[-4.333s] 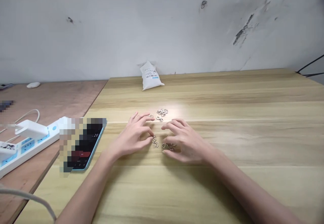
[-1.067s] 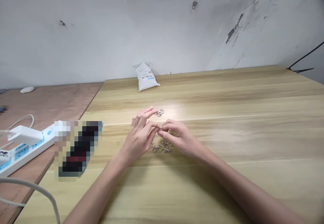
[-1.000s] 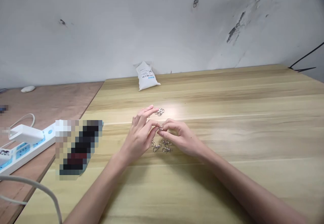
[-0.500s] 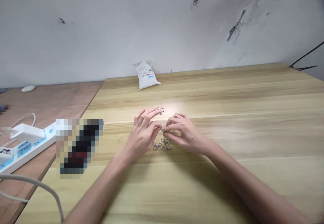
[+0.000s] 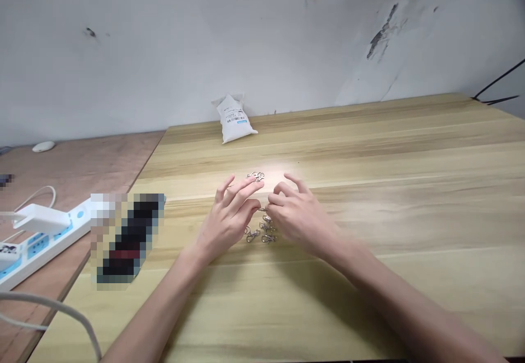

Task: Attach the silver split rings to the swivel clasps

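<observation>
Wall: white plaster wall (image 5: 164,40) across top of frame, dark scuffs upper right, black cable (image 5: 494,89) at far upper right.

Main surface: light wood tabletop (image 5: 410,155) fills centre and lower frame.

Side surface: reddish plywood bench (image 5: 82,166) at left, lower than or butted to tabletop; can't tell which.

On bench: white power strip (image 5: 53,232) w/ blue panels, white plug (image 5: 41,218) in it, small white oval item (image 5: 43,146) upper left. White cable (image 5: 49,303) crosses lower left corner.

Back of tabletop: white barcoded bag (image 5: 234,119), upright against wall, upper centre.

Left edge of tabletop: pixelated object (image 5: 127,240), too blurred to name.

Metal parts: swivel clasps (image 5: 260,230) lying in loose group just below hands, btwn wrists; small tangled cluster of metal rings (image 5: 256,176) just above fingertips; one small metal piece (image 5: 262,209) btwn hands.

L hand (image 5: 227,215): fingers spread, half open, thumb tip at small metal piece; firm grip can't tell.

R hand (image 5: 303,218): fingers loosely curled, tips at same piece; hold can't tell.
</observation>
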Motion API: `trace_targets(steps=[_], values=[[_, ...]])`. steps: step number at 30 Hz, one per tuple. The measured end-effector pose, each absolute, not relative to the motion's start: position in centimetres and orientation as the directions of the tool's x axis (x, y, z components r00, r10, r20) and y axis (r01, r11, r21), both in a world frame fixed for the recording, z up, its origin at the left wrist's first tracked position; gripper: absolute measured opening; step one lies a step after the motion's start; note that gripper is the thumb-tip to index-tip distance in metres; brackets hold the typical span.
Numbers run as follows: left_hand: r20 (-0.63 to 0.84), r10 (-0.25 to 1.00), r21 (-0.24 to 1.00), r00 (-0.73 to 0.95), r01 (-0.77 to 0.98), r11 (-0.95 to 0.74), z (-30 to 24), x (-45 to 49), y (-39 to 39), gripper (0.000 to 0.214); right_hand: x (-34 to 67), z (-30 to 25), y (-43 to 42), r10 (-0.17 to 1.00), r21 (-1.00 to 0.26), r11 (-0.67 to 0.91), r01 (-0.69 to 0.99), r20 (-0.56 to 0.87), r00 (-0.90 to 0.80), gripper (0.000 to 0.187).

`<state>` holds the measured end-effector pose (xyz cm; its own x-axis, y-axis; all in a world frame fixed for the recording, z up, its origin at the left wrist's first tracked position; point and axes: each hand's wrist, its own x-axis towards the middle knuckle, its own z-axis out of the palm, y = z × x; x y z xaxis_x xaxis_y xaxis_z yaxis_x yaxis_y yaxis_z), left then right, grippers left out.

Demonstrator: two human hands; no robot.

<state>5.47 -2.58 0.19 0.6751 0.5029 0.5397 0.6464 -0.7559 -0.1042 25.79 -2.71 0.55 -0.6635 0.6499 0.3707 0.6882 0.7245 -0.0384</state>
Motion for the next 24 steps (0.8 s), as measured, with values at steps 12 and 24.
trace_targets(steps=[12,24], values=[[0.433,0.681,0.080,0.590,0.728,-0.681,0.4,4.9,-2.0,0.012,26.3,0.4,-2.4,0.535,0.043,0.691,0.721,0.641,-0.550,0.019],[0.222,0.723,0.159,0.654,0.708,-0.688,1.0,1.9,-0.9,0.013,26.7,-1.7,-0.8,0.524,-0.049,0.799,0.600,0.546,-0.654,0.019]])
